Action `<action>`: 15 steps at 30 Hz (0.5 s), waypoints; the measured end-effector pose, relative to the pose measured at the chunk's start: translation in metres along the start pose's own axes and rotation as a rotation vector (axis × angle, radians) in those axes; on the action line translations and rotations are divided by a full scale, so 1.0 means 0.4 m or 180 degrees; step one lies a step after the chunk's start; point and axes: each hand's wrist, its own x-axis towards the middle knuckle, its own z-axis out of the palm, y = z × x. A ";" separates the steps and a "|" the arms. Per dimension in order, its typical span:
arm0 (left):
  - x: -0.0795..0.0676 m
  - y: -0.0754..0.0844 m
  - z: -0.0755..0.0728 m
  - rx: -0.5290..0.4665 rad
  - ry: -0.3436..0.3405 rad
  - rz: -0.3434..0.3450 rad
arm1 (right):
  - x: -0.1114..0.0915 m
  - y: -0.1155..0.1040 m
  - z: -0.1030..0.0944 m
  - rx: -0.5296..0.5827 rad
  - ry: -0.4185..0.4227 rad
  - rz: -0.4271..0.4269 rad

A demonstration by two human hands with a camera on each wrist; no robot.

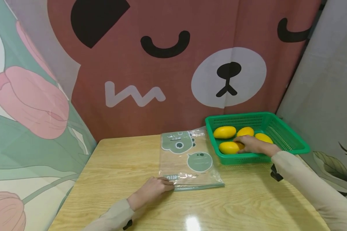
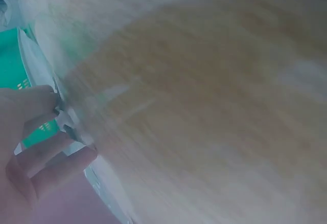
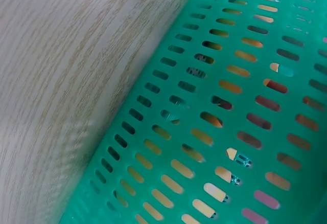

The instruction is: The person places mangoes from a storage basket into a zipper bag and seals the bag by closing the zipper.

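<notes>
I see a pale wood-grained bench [image 1: 118,166], a bright glint [image 1: 192,223] on its near part. Behind the bench hangs a reddish-brown cloth [image 1: 173,117], printed with a dozing bear's face [image 1: 208,41]. To the bench's left is a tulip-printed cloth [image 1: 31,102] in pink and green; to its right, a grey leaf-printed cloth [image 1: 326,89].

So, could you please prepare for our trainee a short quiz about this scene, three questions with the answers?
1. Count: how many yellow fruits can be seen in the green basket?
2. True or false: in the head view, the plastic bag lies to the right of the basket.
3. Fill in near or far: the left hand is at the bag's ____ edge, as seen by the person.

Key: 1. four; 2. false; 3. near
</notes>
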 end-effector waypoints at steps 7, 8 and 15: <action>0.006 -0.005 -0.004 -0.0120 0.0318 0.0027 | -0.001 0.002 0.002 0.0033 0.0065 -0.0019; 0.006 -0.006 -0.006 -0.0117 0.0390 0.0020 | -0.001 0.002 0.002 0.0045 0.0074 -0.0012; 0.007 -0.007 -0.013 0.0149 0.0912 -0.0011 | -0.003 0.003 0.004 0.0086 0.0131 0.0017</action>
